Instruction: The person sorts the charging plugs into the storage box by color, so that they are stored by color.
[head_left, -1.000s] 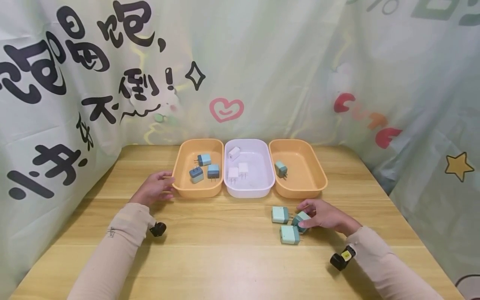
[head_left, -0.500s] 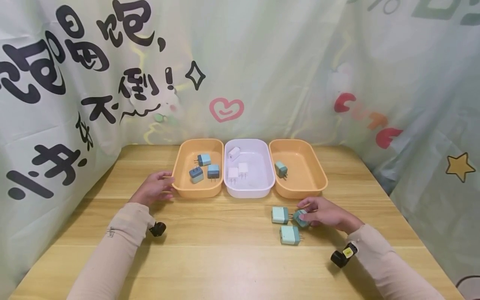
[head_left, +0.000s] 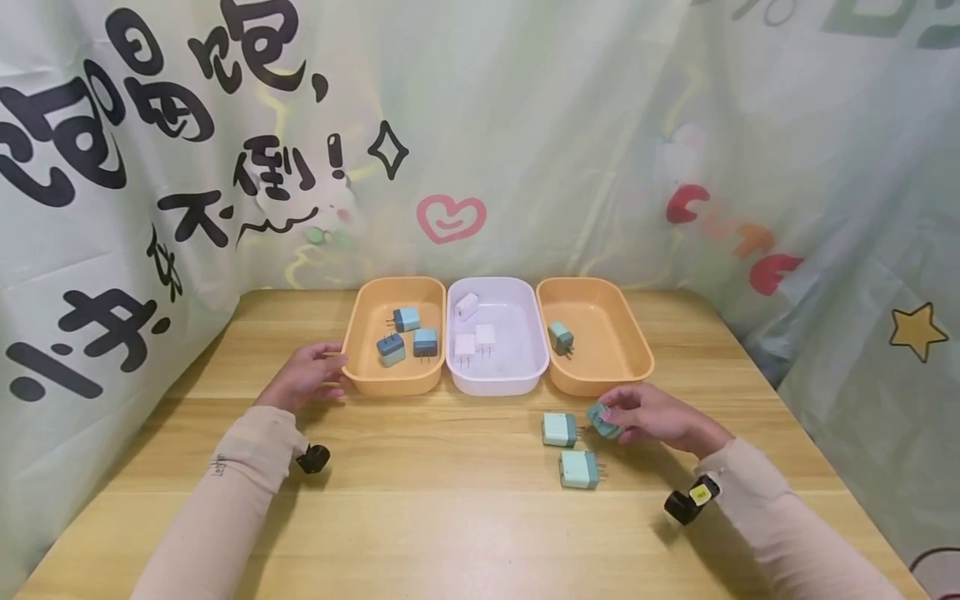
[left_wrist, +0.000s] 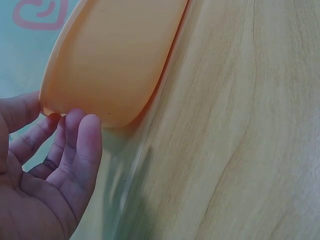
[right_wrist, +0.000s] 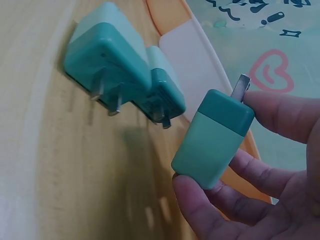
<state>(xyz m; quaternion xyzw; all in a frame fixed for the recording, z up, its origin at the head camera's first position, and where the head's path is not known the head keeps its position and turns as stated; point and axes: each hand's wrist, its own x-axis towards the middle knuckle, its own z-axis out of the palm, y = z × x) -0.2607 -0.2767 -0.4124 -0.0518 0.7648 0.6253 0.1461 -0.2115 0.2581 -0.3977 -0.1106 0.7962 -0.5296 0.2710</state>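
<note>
In the head view my right hand (head_left: 651, 415) pinches a mint-green charger plug (head_left: 602, 421) above the table. The right wrist view shows the held charger plug (right_wrist: 220, 135) between thumb and fingertips, its metal prongs pointing up. Two more mint-green charger plugs, one behind (head_left: 559, 429) and one nearer (head_left: 579, 470), lie on the table to its left. My left hand (head_left: 303, 375) touches the left end of the left orange tray (head_left: 393, 387). In the left wrist view its loosely bent fingers (left_wrist: 89, 145) rest by the tray corner.
Three trays stand side by side along the back. The left one holds three blue charger plugs (head_left: 425, 342). Three white chargers (head_left: 485, 336) lie in the white tray (head_left: 498, 387). One green charger plug (head_left: 560, 337) sits in the right orange tray (head_left: 600, 387). A printed curtain (head_left: 570, 150) hangs behind.
My right hand has lifted the charger plug off the table and moved it slightly away from me, toward the right tray. The left hand stays at the left tray.
</note>
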